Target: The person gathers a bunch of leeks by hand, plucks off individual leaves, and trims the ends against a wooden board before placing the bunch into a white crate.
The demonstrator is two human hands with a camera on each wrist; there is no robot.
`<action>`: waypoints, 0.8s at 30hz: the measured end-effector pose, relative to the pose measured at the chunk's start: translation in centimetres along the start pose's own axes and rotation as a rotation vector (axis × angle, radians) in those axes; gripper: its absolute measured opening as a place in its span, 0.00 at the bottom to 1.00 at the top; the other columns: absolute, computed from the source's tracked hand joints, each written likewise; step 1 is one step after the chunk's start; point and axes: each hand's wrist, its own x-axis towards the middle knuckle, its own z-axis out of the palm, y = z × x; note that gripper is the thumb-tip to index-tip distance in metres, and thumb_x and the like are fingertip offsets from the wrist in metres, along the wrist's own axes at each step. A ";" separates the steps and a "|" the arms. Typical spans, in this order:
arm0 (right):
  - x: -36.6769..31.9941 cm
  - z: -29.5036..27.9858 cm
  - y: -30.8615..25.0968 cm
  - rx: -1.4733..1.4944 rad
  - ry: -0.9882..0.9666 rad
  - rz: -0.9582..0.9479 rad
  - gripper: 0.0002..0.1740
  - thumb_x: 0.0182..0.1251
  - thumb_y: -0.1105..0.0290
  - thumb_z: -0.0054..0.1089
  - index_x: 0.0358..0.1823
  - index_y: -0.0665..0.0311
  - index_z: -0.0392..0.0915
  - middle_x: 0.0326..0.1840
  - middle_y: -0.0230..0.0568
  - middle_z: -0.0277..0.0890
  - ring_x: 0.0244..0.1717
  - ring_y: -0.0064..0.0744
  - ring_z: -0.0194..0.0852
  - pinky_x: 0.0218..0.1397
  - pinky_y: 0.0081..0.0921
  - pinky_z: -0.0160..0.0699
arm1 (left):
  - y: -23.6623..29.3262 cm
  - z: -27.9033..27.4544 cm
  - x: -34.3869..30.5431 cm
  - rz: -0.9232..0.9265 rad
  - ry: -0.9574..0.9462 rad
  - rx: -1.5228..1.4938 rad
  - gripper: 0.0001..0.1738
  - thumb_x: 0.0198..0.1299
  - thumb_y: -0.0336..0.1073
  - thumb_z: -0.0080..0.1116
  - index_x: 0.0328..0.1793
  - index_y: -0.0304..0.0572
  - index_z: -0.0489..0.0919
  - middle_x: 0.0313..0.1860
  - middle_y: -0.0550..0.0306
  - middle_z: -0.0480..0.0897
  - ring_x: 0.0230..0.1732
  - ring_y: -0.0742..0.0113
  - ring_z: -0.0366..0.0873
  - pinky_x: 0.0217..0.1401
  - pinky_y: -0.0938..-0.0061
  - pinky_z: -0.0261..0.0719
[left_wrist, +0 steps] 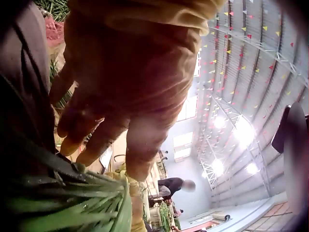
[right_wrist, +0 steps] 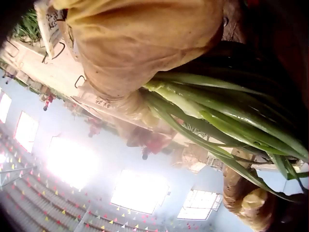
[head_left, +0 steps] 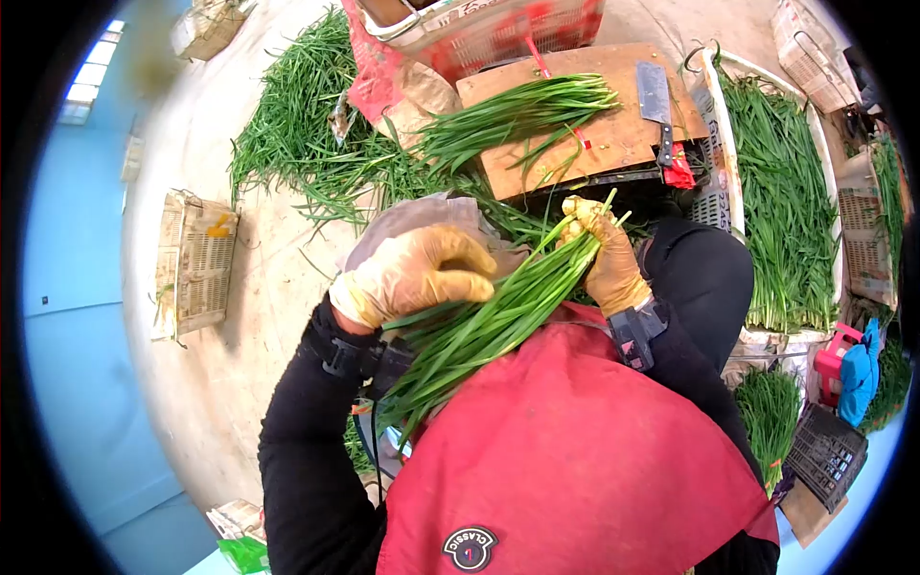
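Red apron cloth (head_left: 575,441) is filling the lower view, and green leaves (head_left: 297,144) are lying heaped on the floor beyond. A wooden surface (head_left: 623,142) is carrying a loose bunch (head_left: 522,110) across its middle and a cleaver (head_left: 655,96) at its right edge. Over the apron, a bundle of chives (head_left: 498,316) is slanting: the gloved left grip (head_left: 412,273) is curling over its middle, and the gloved right grip (head_left: 604,254) is clasping its upper end.

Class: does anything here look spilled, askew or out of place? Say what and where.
Loose greens sprawl on the bare floor left of the wooden board, strands straying every way, unlike the neat rows in the right-hand crate.
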 end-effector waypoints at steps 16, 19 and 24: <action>-0.3 0.4 -0.3 -0.026 -0.025 0.001 0.18 0.64 0.63 0.66 0.51 0.65 0.80 0.40 0.33 0.81 0.35 0.24 0.76 0.41 0.24 0.78 | 0.4 3.4 -0.1 0.160 0.170 0.194 0.08 0.50 0.32 0.67 0.37 0.39 0.87 0.31 0.50 0.84 0.35 0.52 0.81 0.44 0.63 0.78; -0.3 0.2 -0.2 0.003 -0.053 0.008 0.17 0.65 0.64 0.65 0.50 0.66 0.81 0.43 0.35 0.83 0.36 0.23 0.77 0.42 0.22 0.78 | 0.8 3.4 -0.4 0.092 0.203 0.167 0.08 0.51 0.30 0.65 0.39 0.39 0.87 0.31 0.51 0.84 0.36 0.53 0.82 0.45 0.63 0.78; -0.2 0.2 -0.2 0.061 -0.054 0.032 0.14 0.65 0.67 0.64 0.49 0.66 0.81 0.43 0.35 0.83 0.36 0.24 0.77 0.41 0.22 0.79 | -0.1 4.7 -1.1 0.028 0.410 -0.025 0.13 0.52 0.25 0.62 0.45 0.38 0.85 0.39 0.51 0.85 0.43 0.57 0.82 0.50 0.67 0.78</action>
